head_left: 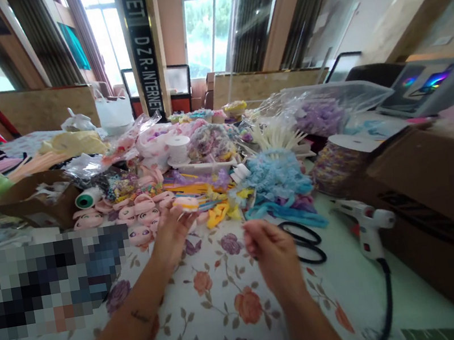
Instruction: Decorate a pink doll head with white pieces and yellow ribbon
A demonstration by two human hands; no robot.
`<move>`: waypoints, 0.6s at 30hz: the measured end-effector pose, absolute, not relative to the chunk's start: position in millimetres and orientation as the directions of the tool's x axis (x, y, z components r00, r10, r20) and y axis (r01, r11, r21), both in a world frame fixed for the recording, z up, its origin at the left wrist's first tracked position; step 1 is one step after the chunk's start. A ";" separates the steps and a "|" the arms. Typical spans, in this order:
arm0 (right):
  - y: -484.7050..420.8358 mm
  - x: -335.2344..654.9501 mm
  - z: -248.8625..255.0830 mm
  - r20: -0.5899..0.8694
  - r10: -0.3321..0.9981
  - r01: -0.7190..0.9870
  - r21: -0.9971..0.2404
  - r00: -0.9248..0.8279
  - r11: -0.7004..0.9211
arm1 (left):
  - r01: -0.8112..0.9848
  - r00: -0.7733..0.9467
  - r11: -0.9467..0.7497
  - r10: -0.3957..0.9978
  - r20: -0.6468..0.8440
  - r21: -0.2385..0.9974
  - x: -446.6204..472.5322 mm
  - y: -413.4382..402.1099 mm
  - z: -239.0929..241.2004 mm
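Note:
My left hand (172,229) is raised over the floral tablecloth (225,296), its fingers pinched on a small pale pink piece (186,203). It hovers beside a cluster of pink doll-face pieces (130,214). My right hand (270,249) is curled closed just left of the black scissors (307,240); whether it holds anything is hidden. Yellow and orange ribbon strips (216,212) lie between and beyond the hands.
A white glue gun (364,223) with a black cord lies at the right near a brown cardboard box (442,199). Blue fluffy trim (275,176), bags of craft supplies, a white spool (178,149) and pink sticks crowd the table's far side.

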State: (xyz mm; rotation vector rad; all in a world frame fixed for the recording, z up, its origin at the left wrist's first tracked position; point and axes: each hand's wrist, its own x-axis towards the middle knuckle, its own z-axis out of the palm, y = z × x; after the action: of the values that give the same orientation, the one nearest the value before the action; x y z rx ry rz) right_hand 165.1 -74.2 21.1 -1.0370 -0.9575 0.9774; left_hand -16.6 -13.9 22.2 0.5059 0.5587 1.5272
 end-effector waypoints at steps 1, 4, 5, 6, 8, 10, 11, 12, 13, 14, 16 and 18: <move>-76.1 182.6 21.0 0.216 0.911 -0.109 -0.957 0.352 0.269 | -0.820 -0.058 -0.005 0.996 -0.073 0.572 -21.5 -9.7 22.8; -77.9 236.3 16.7 0.317 0.908 0.308 -0.923 0.274 0.230 | -0.884 -0.079 0.014 0.981 -0.179 0.467 -32.9 -1.8 25.4; -78.5 250.7 14.0 0.314 0.930 0.467 -0.863 0.192 0.195 | -0.889 -0.072 0.025 0.978 -0.194 0.457 -34.6 -1.4 26.6; -79.6 261.8 10.9 0.308 0.939 0.592 -0.790 0.154 0.162 | -0.889 -0.061 0.039 0.977 -0.204 0.456 -34.8 -1.9 27.8; -84.3 273.6 4.7 0.310 0.941 0.721 -0.683 0.135 0.121 | -0.879 -0.027 0.078 0.977 -0.213 0.470 -31.7 -5.3 29.8; -91.3 273.6 -0.3 0.316 0.930 0.734 -0.674 0.186 0.083 | -0.860 0.028 0.132 0.977 -0.212 0.493 -25.2 -10.4 31.1; -94.8 270.8 -2.0 0.321 0.923 0.721 -0.689 0.210 0.076 | -0.845 0.066 0.166 0.975 -0.210 0.508 -21.3 -13.1 31.3; -98.0 267.2 -3.3 0.331 0.916 0.709 -0.701 0.227 0.078 | -0.827 0.110 0.205 0.972 -0.208 0.523 -17.5 -15.8 31.1; -100.6 263.5 -4.1 0.351 0.907 0.704 -0.705 0.233 0.092 | -0.806 0.155 0.246 0.966 -0.209 0.538 -13.9 -18.2 30.6; -102.7 260.1 -4.7 0.371 0.901 0.705 -0.700 0.224 0.113 | -0.785 0.194 0.280 0.958 -0.209 0.552 -10.9 -20.3 29.7; -105.6 255.0 -5.7 0.379 0.904 0.708 -0.693 0.198 0.135 | -0.744 0.247 0.324 0.946 -0.210 0.585 -6.6 -23.7 27.0; -107.2 252.5 -7.3 0.355 0.913 0.686 -0.716 0.201 0.128 | -0.697 0.285 0.360 0.933 -0.221 0.620 -4.3 -26.2 23.7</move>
State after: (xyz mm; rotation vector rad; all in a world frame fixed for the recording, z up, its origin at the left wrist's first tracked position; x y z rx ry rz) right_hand 252.5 -107.2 -7.3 -1.6168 -1.5447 0.3323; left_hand -4.3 -26.2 23.7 0.4497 0.6144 1.1394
